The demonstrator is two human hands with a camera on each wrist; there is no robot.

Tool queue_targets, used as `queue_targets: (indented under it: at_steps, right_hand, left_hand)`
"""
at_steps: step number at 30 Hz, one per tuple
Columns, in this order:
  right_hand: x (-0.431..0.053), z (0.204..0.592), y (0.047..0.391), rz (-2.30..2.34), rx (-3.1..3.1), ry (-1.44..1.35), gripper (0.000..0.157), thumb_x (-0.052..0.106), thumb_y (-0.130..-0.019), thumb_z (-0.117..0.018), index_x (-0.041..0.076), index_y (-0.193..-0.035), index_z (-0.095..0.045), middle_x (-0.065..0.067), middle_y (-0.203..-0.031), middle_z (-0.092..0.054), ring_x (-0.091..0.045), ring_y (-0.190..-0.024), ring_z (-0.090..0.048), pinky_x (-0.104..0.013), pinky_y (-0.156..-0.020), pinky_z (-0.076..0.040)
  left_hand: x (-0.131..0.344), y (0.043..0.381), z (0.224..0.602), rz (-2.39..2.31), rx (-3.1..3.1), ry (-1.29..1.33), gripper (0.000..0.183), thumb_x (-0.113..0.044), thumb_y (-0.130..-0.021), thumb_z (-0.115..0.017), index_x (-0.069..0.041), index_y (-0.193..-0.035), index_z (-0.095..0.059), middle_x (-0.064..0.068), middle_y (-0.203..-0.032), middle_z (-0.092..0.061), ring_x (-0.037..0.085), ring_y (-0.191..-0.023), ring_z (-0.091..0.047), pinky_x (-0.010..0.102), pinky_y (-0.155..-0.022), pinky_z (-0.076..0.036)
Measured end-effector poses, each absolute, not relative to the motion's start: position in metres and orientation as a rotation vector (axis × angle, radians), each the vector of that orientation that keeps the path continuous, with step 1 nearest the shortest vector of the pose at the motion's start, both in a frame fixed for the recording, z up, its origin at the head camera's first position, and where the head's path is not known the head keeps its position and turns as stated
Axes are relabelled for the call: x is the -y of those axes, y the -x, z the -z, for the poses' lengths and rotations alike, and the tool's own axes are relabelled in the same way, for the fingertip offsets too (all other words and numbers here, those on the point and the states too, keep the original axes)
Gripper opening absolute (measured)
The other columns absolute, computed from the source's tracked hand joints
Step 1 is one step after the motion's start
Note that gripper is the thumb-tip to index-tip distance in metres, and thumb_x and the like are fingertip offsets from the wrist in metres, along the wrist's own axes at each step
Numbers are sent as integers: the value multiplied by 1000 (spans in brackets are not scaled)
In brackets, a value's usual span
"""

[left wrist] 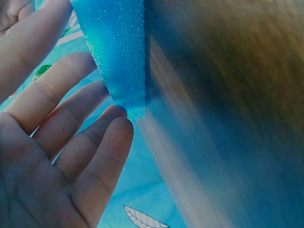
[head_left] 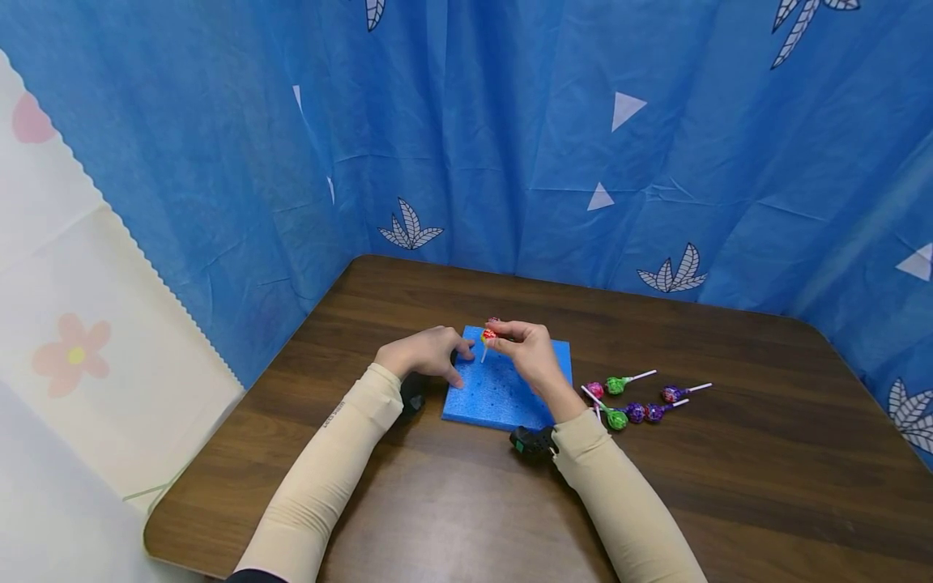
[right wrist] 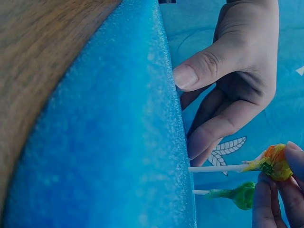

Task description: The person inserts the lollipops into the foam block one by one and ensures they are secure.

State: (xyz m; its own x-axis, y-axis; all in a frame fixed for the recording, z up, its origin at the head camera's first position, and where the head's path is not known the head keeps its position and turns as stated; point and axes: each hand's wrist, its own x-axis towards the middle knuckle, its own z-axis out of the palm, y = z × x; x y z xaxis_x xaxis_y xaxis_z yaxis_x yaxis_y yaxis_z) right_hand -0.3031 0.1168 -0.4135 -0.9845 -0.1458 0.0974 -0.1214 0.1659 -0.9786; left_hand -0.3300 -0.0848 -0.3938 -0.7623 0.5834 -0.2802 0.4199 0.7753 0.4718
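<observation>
My right hand [head_left: 530,352] pinches the wrapped head of an orange-and-yellow lollipop [right wrist: 274,164] between thumb and fingers. Its white stick points down, and the tip meets the surface of a blue foam block [head_left: 503,393]. Close beside it, a green-wrapped lollipop [right wrist: 243,195] stands with its stick in the foam. My left hand [head_left: 435,354] rests at the block's left edge, thumb and fingers spread. In the left wrist view, the fingertips [left wrist: 121,130] touch the side of the foam. Small dark holes dot the block's top.
Right of the block lie several loose lollipops, among them a pink one [head_left: 595,390], a green one [head_left: 615,385] and a purple one [head_left: 671,394]. The brown wooden table [head_left: 729,486] backs onto a blue curtain [head_left: 496,162].
</observation>
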Motion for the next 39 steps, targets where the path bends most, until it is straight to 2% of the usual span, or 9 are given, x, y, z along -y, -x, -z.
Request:
queue_targets:
  at_steps: [14,22,29,34,39]
  right_hand:
    - [-115,419,303,1960,-2392,294,31,7,-96,-66,-2,-125,-68,-17,-129,-68,-29,-128,-58,-40,-104,-53]
    - [-116,422,301,1899,-2390,284,32,11,-96,-67,0,-126,-68,-17,-123,-71,-27,-119,-63,-38,-100,-55]
    - [-117,423,302,1921,-2384,294,32,9,-96,-66,0,-126,-68,-19,-123,-71,-27,-117,-65,-38,-100,-55]
    - [-119,424,303,1909,-2391,325,32,9,-96,-67,-1,-126,-67,-19,-122,-71,-26,-116,-66,-38,-99,-56]
    - [-120,424,303,1914,-2405,335,31,9,-95,-68,-1,-124,-69,-20,-119,-72,-22,-109,-67,-31,-93,-57]
  left_hand:
    - [84,329,394,-510,-2571,-780,53,-29,-83,-82,-11,-131,-67,7,-151,-52,27,-144,-44,44,-116,-41]
    - [84,329,395,-496,-2582,-792,53,-28,-83,-83,-11,-131,-68,7,-138,-65,26,-139,-51,43,-113,-44]
    - [84,330,395,-505,-2573,-786,54,-29,-83,-83,-11,-131,-67,8,-148,-55,27,-144,-45,44,-115,-41]
    - [84,330,396,-508,-2578,-782,53,-28,-83,-83,-11,-131,-68,8,-149,-54,27,-144,-44,44,-116,-40]
    - [83,329,395,-514,-2575,-784,53,-28,-83,-83,-11,-131,-68,8,-151,-52,27,-145,-43,43,-117,-40]
